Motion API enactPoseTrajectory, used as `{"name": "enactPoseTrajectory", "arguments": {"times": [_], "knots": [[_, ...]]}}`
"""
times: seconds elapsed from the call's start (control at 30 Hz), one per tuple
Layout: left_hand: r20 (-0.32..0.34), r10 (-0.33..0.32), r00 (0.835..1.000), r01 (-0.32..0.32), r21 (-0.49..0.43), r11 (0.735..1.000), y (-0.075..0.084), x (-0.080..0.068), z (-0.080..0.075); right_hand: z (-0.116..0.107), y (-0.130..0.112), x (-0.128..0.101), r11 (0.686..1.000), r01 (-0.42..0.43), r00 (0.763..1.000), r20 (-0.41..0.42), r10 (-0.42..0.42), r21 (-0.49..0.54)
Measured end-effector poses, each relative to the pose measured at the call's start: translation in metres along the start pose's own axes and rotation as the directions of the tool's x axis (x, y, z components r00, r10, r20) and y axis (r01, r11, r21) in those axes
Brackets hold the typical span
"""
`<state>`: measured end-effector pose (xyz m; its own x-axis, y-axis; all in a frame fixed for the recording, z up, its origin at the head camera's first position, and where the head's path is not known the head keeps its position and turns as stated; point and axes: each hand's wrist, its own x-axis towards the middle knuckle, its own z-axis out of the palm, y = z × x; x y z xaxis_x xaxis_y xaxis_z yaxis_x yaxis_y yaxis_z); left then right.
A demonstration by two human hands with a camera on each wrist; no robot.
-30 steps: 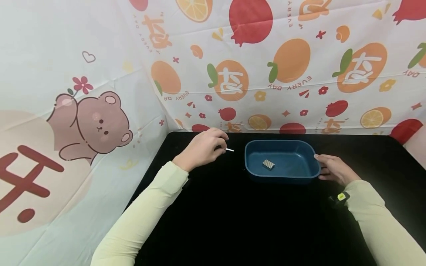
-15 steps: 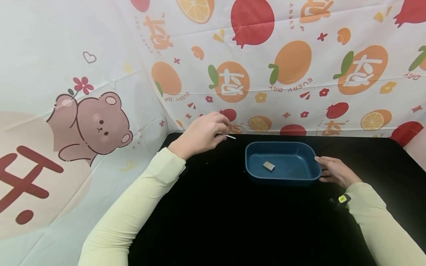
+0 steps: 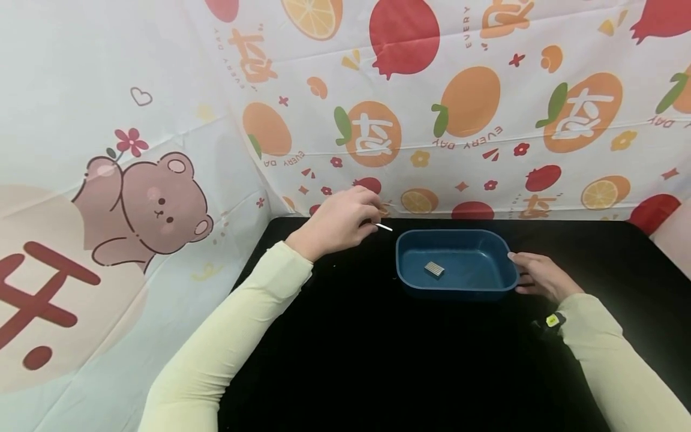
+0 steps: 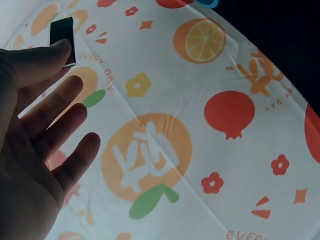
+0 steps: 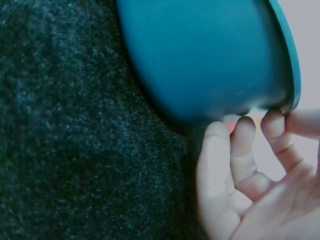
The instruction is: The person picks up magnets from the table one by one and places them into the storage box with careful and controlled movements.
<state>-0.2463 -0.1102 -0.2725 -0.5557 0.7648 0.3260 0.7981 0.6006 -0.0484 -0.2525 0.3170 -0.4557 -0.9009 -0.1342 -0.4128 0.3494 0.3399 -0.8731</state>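
Note:
My left hand [image 3: 345,219] pinches a small flat rectangular bar [image 3: 384,227] between thumb and index finger. Edge-on in the head view it is a thin bright strip; in the left wrist view the same bar [image 4: 62,41] shows a dark face, the other fingers spread apart from it. The hand is raised near the back edge of the table, left of a blue plastic basin [image 3: 459,289]. Several silvery strips lie side by side as a small block [image 3: 434,269] in the basin's left part. My right hand [image 3: 545,276] holds the basin's right end, thumb at the rim and fingertips against the outer wall [image 5: 210,55].
The basin stands on a black table [image 3: 405,360]. Behind it hangs a white cloth with printed fruit [image 3: 469,102], and a cloth with a printed bear [image 3: 162,198] hangs at the left. A dark device with a yellow-green label [image 3: 553,320] sits at the right wrist.
My left hand has risen with the bar toward the back cloth, then shifted slightly right toward the basin. The right hand and the basin have stayed in place.

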Motion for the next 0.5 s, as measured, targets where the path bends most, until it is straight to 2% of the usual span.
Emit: {"name": "enactPoseTrajectory", "arguments": {"times": [0.3, 0.5], "knots": [[0.033, -0.004, 0.999, 0.005, -0.014, 1.0, -0.004, 0.013, 0.024, 0.0, -0.002, -0.001, 1.0, 0.002, 1.0, -0.007, -0.002, 0.0], [0.059, 0.007, 0.998, -0.006, -0.017, 1.0, 0.001, 0.024, 0.038, -0.001, -0.001, 0.0, 1.0, -0.006, 1.0, -0.008, 0.006, -0.002]]}}
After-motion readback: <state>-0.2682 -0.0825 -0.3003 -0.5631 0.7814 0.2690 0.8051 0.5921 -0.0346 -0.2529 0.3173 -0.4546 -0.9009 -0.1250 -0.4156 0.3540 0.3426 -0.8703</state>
